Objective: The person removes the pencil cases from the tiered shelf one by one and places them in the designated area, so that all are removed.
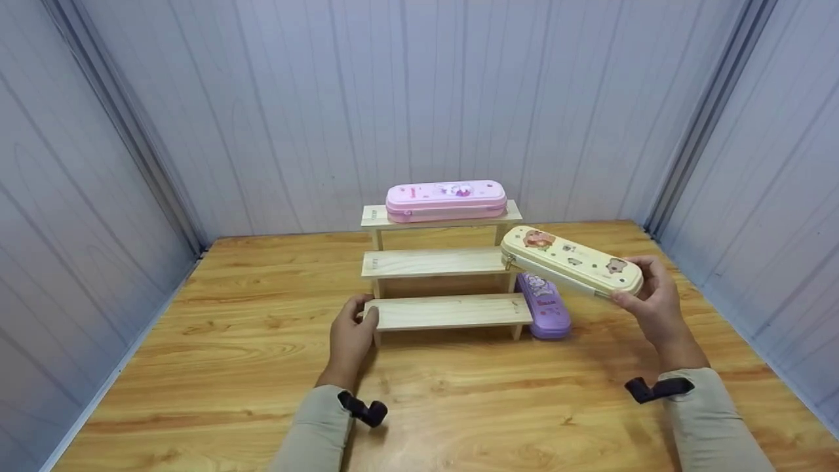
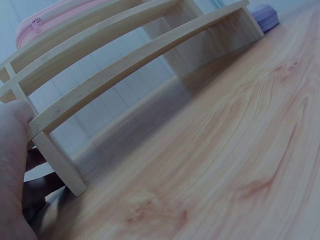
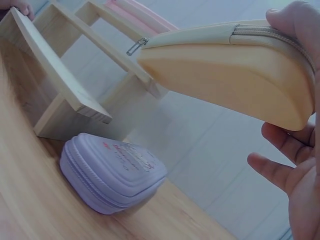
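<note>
My right hand (image 1: 661, 308) grips the right end of a yellow zippered pencil case (image 1: 570, 262) with small cartoon animals on its lid. The case is held up in the air, its left end overlapping the middle shelf's right end in the head view. My left hand (image 1: 352, 334) holds the left end of the lowest step of a three-tier wooden shelf (image 1: 452, 312), thumb on top. On the top tier lies a pink pencil case (image 1: 446, 200). A purple pencil case (image 3: 112, 172) lies on the table just right of the shelf.
The shelf stands on a wood-grain table (image 1: 249, 367). Pale panelled walls (image 1: 367, 98) enclose the table at the back and on both sides. Each sleeve carries a black strap with a small camera (image 1: 373, 413).
</note>
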A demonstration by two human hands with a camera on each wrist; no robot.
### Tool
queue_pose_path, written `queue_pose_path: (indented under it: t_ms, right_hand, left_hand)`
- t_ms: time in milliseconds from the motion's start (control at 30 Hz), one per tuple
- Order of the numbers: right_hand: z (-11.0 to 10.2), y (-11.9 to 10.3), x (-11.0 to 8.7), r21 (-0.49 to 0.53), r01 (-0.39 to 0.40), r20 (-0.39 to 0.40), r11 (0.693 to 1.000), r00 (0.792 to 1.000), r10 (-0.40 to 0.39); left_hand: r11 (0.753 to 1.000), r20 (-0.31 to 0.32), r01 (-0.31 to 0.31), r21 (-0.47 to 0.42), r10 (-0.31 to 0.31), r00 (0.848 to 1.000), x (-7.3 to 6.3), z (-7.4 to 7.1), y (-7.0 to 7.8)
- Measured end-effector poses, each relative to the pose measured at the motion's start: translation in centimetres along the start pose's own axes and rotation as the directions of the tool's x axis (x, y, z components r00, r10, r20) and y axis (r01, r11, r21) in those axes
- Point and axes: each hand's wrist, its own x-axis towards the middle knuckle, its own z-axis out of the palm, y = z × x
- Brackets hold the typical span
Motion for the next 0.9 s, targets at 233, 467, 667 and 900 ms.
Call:
queue_pose_path:
  t_ms: [233,467,667,900]
  right_hand:
    - [-1.4,0.1,-0.1,0.006,0.032,-0.060,0.999,0.998,-0.032]
    - [-2.2,0.7,-0.2,-0.013,-0.021,-0.143,1.000,0.990,0.019]
    - [-2.6,1.6,-0.4,-0.044,-0.052,-0.234,0.998,0.971,0.040]
    - [-3.1,2.6,-0.7,-0.161,-0.183,-0.317,0.970,0.940,0.125]
  left_hand:
    - [1.000,0.009,-0.002,0.003,0.002,1.000,0.0,0.0,-0.1]
    - [1.000,0.005,-0.013,0.003,0.013,1.000,0.0,0.0,-0.2]
    - [1.000,0.007,-0.015,-0.004,0.015,1.000,0.1,-0.1,-0.3]
    - [1.000,0.007,-0.017,-0.005,0.017,1.000,0.1,-0.1,-0.2]
